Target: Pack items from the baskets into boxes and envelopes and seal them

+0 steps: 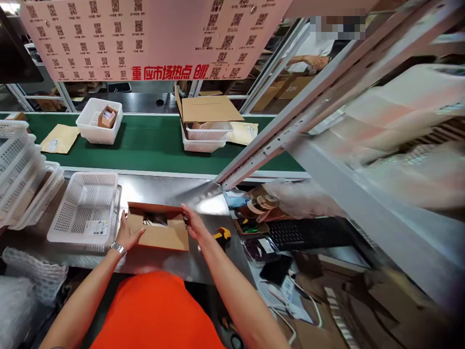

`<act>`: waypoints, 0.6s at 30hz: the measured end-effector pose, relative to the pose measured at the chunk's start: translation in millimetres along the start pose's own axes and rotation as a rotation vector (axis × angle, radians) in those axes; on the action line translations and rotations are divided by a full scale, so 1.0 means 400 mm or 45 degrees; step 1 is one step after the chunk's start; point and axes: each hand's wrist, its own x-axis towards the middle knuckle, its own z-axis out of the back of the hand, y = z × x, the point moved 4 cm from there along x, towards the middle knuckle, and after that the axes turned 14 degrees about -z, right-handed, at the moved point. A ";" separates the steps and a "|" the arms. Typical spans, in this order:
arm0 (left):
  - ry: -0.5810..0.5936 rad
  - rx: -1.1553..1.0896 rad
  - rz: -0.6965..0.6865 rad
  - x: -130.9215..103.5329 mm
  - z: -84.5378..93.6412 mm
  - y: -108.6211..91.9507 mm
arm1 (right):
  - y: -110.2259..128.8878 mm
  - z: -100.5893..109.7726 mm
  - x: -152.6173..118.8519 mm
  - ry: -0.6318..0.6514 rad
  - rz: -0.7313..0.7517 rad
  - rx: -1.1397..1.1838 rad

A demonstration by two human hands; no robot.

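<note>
A brown cardboard box lies on the metal table in front of me, its long flaps folded inward. Through a gap between the flaps something dark shows, too little of it to name. My left hand, with a metal watch on the wrist, grips the box's left end, thumb over the top. At the right end my right hand holds the box's far corner, its fingers partly hidden. Beside my right forearm lies a yellow-and-black handheld tool. A white plastic basket with a label inside stands left of the box.
Stacked white baskets rise at the far left. Beyond the table runs a green conveyor belt carrying baskets, cardboard and padded envelopes. A metal post slants up on the right, near a keyboard. Another person's hand shows behind.
</note>
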 end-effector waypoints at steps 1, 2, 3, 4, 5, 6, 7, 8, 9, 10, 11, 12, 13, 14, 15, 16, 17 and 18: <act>-0.005 -0.072 0.015 -0.004 -0.002 0.004 | -0.015 0.001 -0.002 0.011 0.012 0.024; -0.010 -0.126 0.039 -0.005 -0.001 0.005 | -0.031 0.002 -0.005 0.030 0.043 0.026; -0.011 -0.166 0.068 -0.004 0.001 0.004 | -0.050 0.003 -0.009 0.049 0.076 0.021; -0.012 -0.195 0.095 -0.001 0.004 0.001 | -0.069 0.004 -0.013 0.054 0.108 0.021; -0.007 -0.215 0.111 0.003 0.007 -0.005 | -0.086 0.005 -0.017 0.052 0.135 0.026; -0.004 -0.227 0.114 0.007 0.009 -0.011 | -0.101 0.005 -0.021 0.036 0.155 0.035; 0.002 -0.237 0.107 0.010 0.009 -0.016 | -0.114 0.004 -0.026 0.010 0.165 0.041; 0.007 -0.246 0.095 0.012 0.008 -0.020 | -0.124 0.002 -0.030 -0.018 0.182 0.036; 0.012 -0.256 0.077 0.013 0.004 -0.021 | -0.131 -0.001 -0.034 -0.041 0.212 0.020; 0.012 -0.269 0.055 0.014 0.000 -0.019 | -0.136 -0.004 -0.038 -0.063 0.252 0.000; 0.023 -0.287 0.046 0.016 -0.007 -0.013 | -0.139 -0.005 -0.042 -0.083 0.316 -0.037; 0.032 -0.305 0.030 0.018 -0.014 -0.005 | -0.143 -0.005 -0.043 -0.097 0.371 -0.052; 0.025 -0.309 0.039 0.022 -0.021 0.006 | -0.149 -0.004 -0.041 -0.107 0.396 -0.057; 0.055 -0.323 0.020 0.026 -0.031 0.014 | -0.156 -0.001 -0.039 -0.124 0.411 -0.055; 0.061 -0.331 0.001 0.031 -0.038 0.020 | -0.161 0.002 -0.035 -0.134 0.419 -0.044; 0.078 -0.337 -0.016 0.035 -0.044 0.022 | -0.165 0.004 -0.033 -0.125 0.429 -0.024; 0.091 -0.334 -0.038 0.037 -0.048 0.021 | -0.168 0.003 -0.031 -0.099 0.437 0.006; 0.097 -0.297 -0.058 0.037 -0.050 0.017 | -0.169 0.000 -0.031 -0.060 0.438 0.045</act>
